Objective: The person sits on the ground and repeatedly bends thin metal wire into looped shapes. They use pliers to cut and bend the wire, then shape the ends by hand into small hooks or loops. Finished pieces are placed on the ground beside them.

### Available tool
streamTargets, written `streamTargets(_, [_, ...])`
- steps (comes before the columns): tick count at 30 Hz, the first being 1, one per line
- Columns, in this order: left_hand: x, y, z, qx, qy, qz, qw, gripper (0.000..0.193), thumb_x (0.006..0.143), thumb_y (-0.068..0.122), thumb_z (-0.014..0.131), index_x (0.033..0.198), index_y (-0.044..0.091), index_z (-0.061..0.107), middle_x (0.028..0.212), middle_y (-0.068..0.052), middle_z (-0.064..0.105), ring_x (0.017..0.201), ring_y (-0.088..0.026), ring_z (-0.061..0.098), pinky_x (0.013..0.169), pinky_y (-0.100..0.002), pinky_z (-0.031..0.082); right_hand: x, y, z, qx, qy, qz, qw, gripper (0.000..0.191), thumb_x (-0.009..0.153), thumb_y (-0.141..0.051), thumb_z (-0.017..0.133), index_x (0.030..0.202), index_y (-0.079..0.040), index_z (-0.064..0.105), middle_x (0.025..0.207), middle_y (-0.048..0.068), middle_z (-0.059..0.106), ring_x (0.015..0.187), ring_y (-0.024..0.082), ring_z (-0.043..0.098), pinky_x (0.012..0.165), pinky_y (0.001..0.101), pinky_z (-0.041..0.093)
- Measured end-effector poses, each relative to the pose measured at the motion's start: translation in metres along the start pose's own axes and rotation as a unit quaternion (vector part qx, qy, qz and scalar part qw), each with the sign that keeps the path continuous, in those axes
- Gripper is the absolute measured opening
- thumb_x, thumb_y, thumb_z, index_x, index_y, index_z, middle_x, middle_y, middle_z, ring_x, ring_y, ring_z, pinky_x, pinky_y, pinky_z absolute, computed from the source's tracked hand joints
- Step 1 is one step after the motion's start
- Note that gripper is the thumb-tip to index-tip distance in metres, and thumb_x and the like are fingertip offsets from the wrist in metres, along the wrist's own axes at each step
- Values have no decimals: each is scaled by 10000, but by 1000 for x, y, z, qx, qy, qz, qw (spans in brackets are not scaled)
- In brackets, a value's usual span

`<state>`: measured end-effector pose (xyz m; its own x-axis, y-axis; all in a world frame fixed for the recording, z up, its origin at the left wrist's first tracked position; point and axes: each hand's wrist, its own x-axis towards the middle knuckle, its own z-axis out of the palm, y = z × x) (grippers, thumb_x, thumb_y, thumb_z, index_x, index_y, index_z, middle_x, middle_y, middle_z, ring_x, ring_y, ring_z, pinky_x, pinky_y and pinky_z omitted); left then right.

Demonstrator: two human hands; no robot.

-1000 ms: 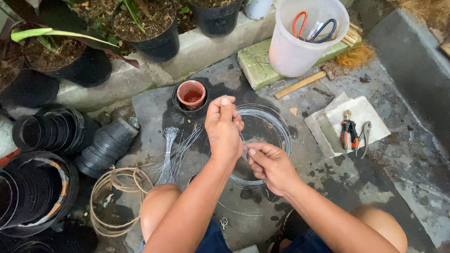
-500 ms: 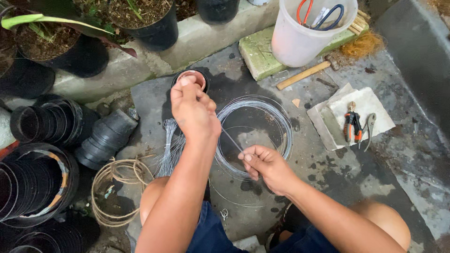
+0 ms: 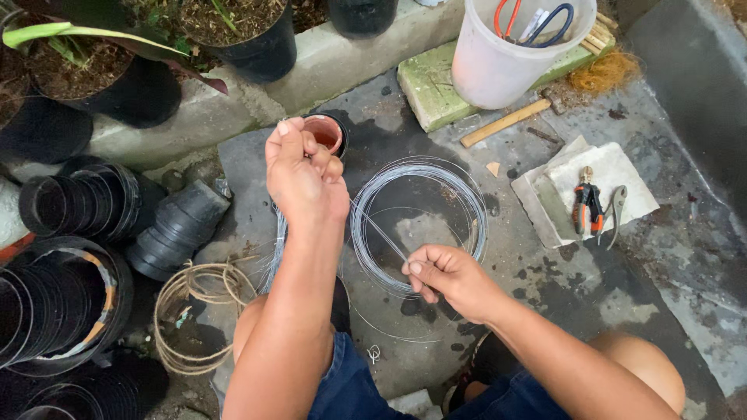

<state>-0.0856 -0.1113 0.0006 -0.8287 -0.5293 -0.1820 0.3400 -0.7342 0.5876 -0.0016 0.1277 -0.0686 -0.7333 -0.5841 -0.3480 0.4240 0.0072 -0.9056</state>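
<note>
The thin grey metal wire (image 3: 381, 232), pinched taut between left hand (image 3: 305, 175) fingers and right hand (image 3: 447, 274) fingers above its coil (image 3: 467, 204) on the concrete floor (image 3: 545, 264) centre, wants even tension, I judge, lest it kink.

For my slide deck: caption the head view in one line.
Left hand and right hand pull a thin grey wire strand taut above a round grey wire coil.

Wet concrete floor (image 3: 669, 257), daylight
</note>
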Motion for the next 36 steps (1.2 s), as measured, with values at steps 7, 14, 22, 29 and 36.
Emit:
streamTargets(7, [2, 7, -3, -7, -10, -20, 1000, 189, 1060, 271, 540, 1083, 85, 558, 765, -16, 513, 508, -92, 355, 437, -266, 282, -2, -1, -4, 5, 8, 22, 1000, 221, 1000, -206, 612, 977, 0, 688, 718, 41, 640, 585, 121, 571, 548, 261, 467])
streamTargets(14, [4, 11, -5, -36, -52, -67, 996, 201, 1069, 288, 536, 1096, 89, 549, 774, -12, 503, 512, -98, 347, 445, -270, 282, -4, -2, -5, 32, 4, 10, 999, 212, 986, -207, 643, 910, -10, 668, 711, 42, 632, 590, 124, 570, 546, 268, 465])
streamTargets(22, [-5, 16, 0, -42, -78, -28, 996, 209, 1078, 284, 537, 1144, 86, 546, 807, -15, 499, 567, -97, 372, 493, -267, 310, -1, -2, 0, 11, 28, -1, 1000, 204, 985, -191, 639, 880, -20, 676, 668, 41, 606, 557, 124, 540, 521, 277, 451])
streamTargets(29, [-54, -17, 17, -12, -82, -87, 993, 278, 1081, 341, 442, 1134, 99, 568, 770, 2, 506, 551, -86, 385, 479, -249, 336, 2, -5, 3, 47, 78, -36, 995, 203, 979, -185, 653, 883, -9, 682, 672, 39, 608, 572, 117, 541, 515, 275, 440])
streamTargets(36, [-109, -69, 16, 64, -103, -141, 982, 273, 1094, 318, 428, 982, 77, 487, 674, 4, 384, 539, -98, 338, 452, -277, 299, 0, -16, -12, 63, 105, -80, 989, 203, 978, -201, 662, 885, -22, 688, 692, 21, 627, 595, 103, 558, 523, 272, 457])
